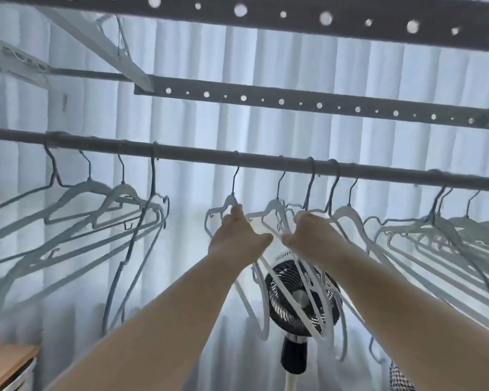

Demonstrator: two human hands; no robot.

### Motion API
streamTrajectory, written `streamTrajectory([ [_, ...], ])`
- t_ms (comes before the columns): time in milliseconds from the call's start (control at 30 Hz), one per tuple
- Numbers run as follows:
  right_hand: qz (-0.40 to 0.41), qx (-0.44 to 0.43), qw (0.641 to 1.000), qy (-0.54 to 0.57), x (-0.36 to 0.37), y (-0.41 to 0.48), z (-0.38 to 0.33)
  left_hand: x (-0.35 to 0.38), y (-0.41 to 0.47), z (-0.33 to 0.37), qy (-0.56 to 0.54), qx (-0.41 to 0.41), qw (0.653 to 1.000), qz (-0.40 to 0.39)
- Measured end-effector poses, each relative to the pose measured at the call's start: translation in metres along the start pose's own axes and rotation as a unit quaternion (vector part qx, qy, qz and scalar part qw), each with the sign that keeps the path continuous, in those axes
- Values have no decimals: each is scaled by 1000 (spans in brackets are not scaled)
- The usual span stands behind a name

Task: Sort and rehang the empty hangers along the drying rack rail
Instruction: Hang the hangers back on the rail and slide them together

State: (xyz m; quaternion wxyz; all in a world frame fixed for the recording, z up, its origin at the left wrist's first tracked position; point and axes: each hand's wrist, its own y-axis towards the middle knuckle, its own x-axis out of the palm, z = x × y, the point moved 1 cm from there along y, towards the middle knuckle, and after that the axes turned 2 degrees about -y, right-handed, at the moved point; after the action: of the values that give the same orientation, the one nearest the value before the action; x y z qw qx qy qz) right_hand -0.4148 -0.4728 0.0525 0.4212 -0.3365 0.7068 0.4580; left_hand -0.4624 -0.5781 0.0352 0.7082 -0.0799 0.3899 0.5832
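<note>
A grey drying rack rail (198, 156) crosses the view from left to lower right, with empty pale hangers hooked along it. My left hand (237, 235) is raised and grips the neck of one white hanger (232, 197) near the rail's middle. Just to its right, my right hand (312, 235) closes on a neighbouring white hanger (275, 206), among two or three bunched together. Several hangers (102, 204) hang tilted at the left. Another crowded group of hangers (446, 230) hangs at the right.
Two perforated grey bars (294, 101) run overhead above the rail. A black standing fan (297, 300) is below my hands behind the hangers. White curtains (266, 60) fill the background. A wooden surface corner (6, 362) shows at the bottom left.
</note>
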Motion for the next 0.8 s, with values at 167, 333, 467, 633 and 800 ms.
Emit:
streamTrajectory([
  [167, -41, 3, 998, 53, 13, 7, 5, 8, 2, -10, 52, -35, 998, 26],
  [333, -20, -2, 998, 55, 16, 8, 1, -10, 3, -29, 36, -31, 996, 81],
  [467, -3, -25, 999, 21, 16, 5, -12, -30, 2, -45, 22, -22, 993, 112],
  [633, -5, -35, 999, -1, 19, 1, -33, -49, 1, -60, 39, -28, 991, 125],
  [800, -7, -38, 999, 0, 26, 5, -53, -61, 5, -71, 34, -29, 991, 125],
])
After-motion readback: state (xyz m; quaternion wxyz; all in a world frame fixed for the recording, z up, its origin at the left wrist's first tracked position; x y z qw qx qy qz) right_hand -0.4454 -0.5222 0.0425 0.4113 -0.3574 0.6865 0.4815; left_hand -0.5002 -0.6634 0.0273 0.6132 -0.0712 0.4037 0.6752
